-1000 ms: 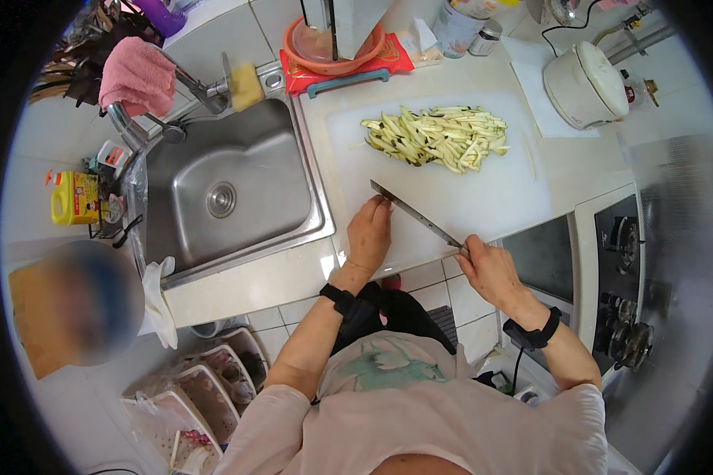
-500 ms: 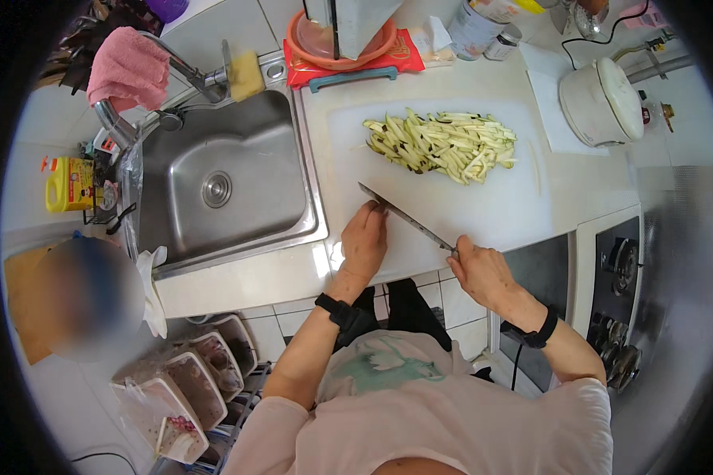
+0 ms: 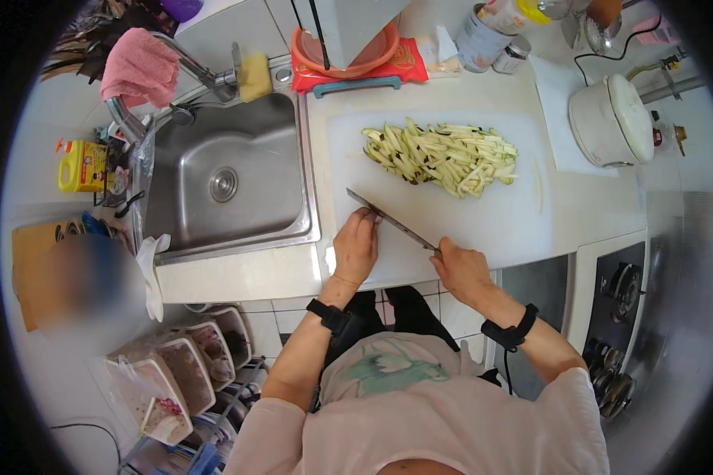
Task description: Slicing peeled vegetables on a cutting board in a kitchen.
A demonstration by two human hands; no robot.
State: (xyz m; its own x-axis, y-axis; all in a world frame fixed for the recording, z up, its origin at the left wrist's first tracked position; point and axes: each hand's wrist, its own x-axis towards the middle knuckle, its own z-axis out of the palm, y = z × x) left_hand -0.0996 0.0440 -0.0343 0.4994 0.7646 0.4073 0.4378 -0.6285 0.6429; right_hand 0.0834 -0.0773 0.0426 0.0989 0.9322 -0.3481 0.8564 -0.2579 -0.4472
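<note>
My right hand [image 3: 461,273] is closed round the handle of a kitchen knife [image 3: 404,229]. The blade runs slantwise up to the left, over the near part of a white cutting board [image 3: 483,226]. Against the blade's left part, my left hand [image 3: 356,247] has its fingers curled together; whatever they pinch is hidden by fingers and blade. Beyond the knife lies a heap of pale green vegetable strips [image 3: 444,158] with dark skin edges. One thin strip [image 3: 538,186] lies apart at the board's right side.
Left of the board is a steel sink [image 3: 238,198] with a faucet, a pink cloth [image 3: 140,68] and a yellow sponge [image 3: 255,77]. Behind the board are an orange basin [image 3: 388,46] and a red packet [image 3: 414,62]. A white pot [image 3: 606,123] stands right; a gas stove [image 3: 622,293] is nearer.
The knife and both hands have shifted slightly left over the board. The whole view has also moved a little. The heap of strips looks the same.
</note>
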